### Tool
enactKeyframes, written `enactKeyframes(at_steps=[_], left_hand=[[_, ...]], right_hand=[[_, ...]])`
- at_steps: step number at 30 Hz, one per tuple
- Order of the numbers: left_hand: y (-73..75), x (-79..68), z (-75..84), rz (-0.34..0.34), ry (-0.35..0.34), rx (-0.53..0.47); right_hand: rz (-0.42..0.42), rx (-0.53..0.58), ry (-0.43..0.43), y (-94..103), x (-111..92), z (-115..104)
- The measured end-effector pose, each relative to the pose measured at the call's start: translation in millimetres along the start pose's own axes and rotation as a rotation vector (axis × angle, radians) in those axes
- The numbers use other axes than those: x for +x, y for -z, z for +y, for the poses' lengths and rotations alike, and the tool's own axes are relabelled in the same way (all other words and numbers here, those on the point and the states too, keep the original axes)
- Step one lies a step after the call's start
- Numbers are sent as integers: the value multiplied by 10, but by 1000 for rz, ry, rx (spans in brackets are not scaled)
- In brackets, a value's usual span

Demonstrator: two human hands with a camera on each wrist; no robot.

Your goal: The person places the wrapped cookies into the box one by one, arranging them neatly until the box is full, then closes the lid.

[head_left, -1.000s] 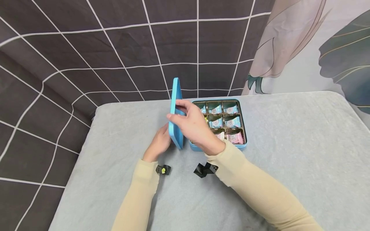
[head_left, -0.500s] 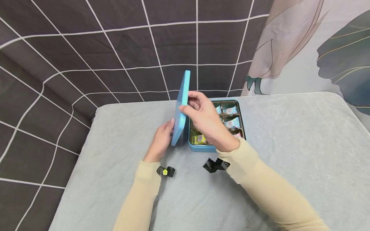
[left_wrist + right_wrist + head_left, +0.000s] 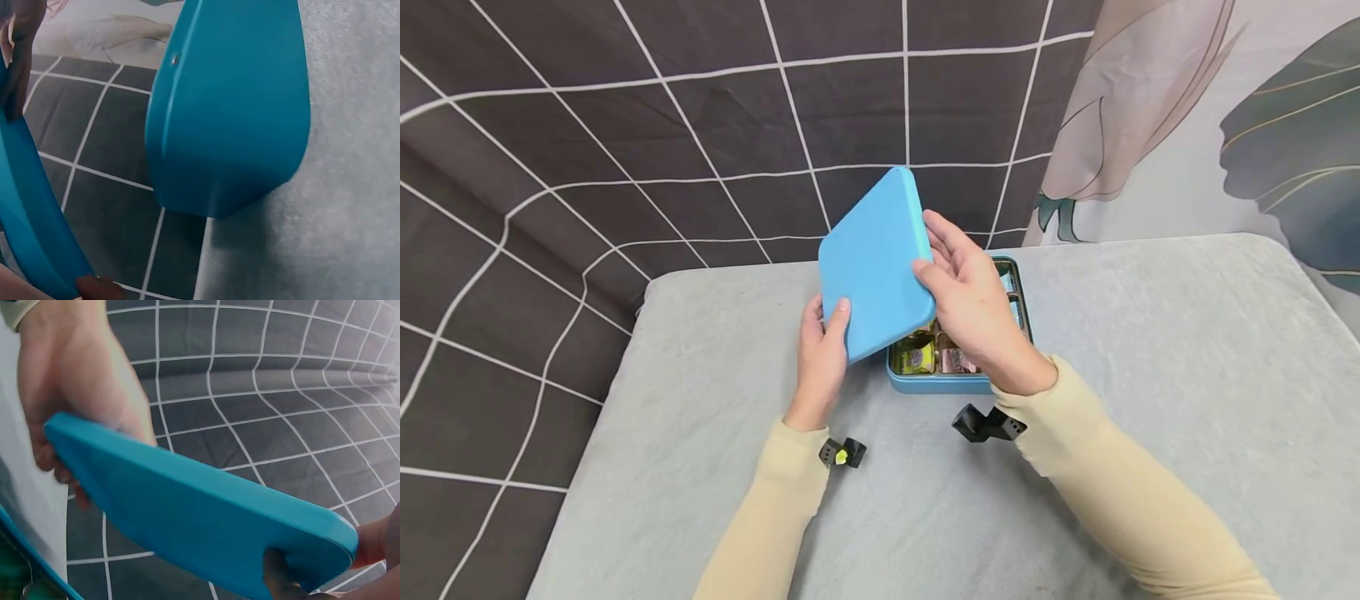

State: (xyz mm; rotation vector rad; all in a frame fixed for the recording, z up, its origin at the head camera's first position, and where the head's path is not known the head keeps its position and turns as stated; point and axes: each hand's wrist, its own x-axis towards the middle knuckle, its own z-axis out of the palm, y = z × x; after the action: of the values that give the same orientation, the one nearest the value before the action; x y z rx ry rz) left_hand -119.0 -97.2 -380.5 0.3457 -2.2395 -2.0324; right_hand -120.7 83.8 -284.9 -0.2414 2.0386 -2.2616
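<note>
A light blue tin lid (image 3: pixel 876 262) is held up and tilted between both hands, its smooth outer face toward me in the head view. My left hand (image 3: pixel 822 354) grips the lid's lower left corner, thumb on the outer face. At the right edge, my right hand (image 3: pixel 985 308) pinches the lid, with the thumb in front and fingers behind. Below and behind stands the blue candy tin (image 3: pixel 936 384), partly hidden by the lid and right hand. A yellow-wrapped candy (image 3: pixel 917 360) and a pink-wrapped candy (image 3: pixel 953 361) show in its compartments.
The tin stands on a grey cloth-covered table (image 3: pixel 700 358) near its back edge. Behind the table hangs a dark cloth with a white grid (image 3: pixel 730 125). A patterned curtain (image 3: pixel 1150 125) hangs at the right.
The lid has swung from edge-on to showing its broad outer face, and has risen and moved right. My right hand moved right with it; the left thumb now lies on the outer face.
</note>
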Motion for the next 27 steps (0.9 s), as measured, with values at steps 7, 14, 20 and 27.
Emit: enactKeyframes(at_steps=[7, 14, 20, 27], left_hand=[[-23, -61, 131, 69, -36, 141], [-73, -67, 215, 88, -138, 235], [-139, -87, 282, 102, -223, 266], [-196, -87, 289, 51, -311, 271]], right_hand=[[79, -127, 29, 105, -14, 73], [162, -508, 163, 189, -71, 186], [191, -656, 259, 250, -116, 252], [178, -757, 311, 361, -192, 351]])
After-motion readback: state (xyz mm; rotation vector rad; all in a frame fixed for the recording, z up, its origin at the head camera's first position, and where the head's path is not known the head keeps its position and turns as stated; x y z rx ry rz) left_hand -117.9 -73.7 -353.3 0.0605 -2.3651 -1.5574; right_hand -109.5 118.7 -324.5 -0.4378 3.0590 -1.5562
